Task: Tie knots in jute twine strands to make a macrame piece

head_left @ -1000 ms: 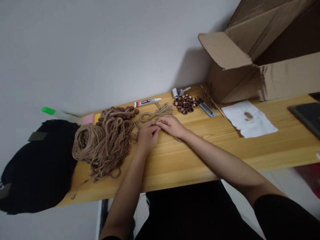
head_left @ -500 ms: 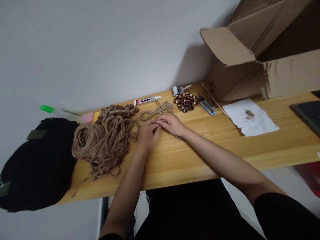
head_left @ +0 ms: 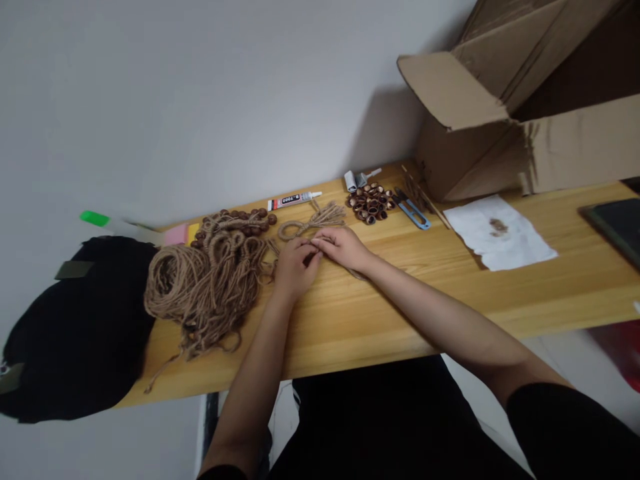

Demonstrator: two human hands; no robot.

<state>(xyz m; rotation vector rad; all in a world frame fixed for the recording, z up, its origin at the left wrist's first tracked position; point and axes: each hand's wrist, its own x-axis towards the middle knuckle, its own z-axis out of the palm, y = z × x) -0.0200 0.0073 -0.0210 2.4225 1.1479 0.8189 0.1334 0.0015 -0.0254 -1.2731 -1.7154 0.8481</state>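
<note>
Head view: one pale wooden surface (head_left: 400, 313), glossy, straight-grained, set against a plain wall. Left hand (head_left: 296, 268), fingers curled and pinching; right hand (head_left: 343, 248), fingertips meeting the left's, likewise pinching. Held between them, near the middle of the surface: a thin length of twisted brown cord (head_left: 356, 274), its end trailing below the right wrist; the gripped portion is largely covered by fingers, any knot there impossible to make out. Just beyond the hands, a looped tassel (head_left: 327, 216) of coarse fibre, splayed at one end. To the left, a heaped rope pile (head_left: 220, 287), coiled and tangled, with round, dark brown beads (head_left: 250, 227) at its back. Further right, small cup-shaped shells (head_left: 370, 202), dark-rimmed; blue-handled snips (head_left: 413, 212); a limp white sheet (head_left: 500, 240), brown-stained. Cardboard box (head_left: 465, 157), creased, ragged-edged, cut off by the frame, its interior lost in shadow.
</note>
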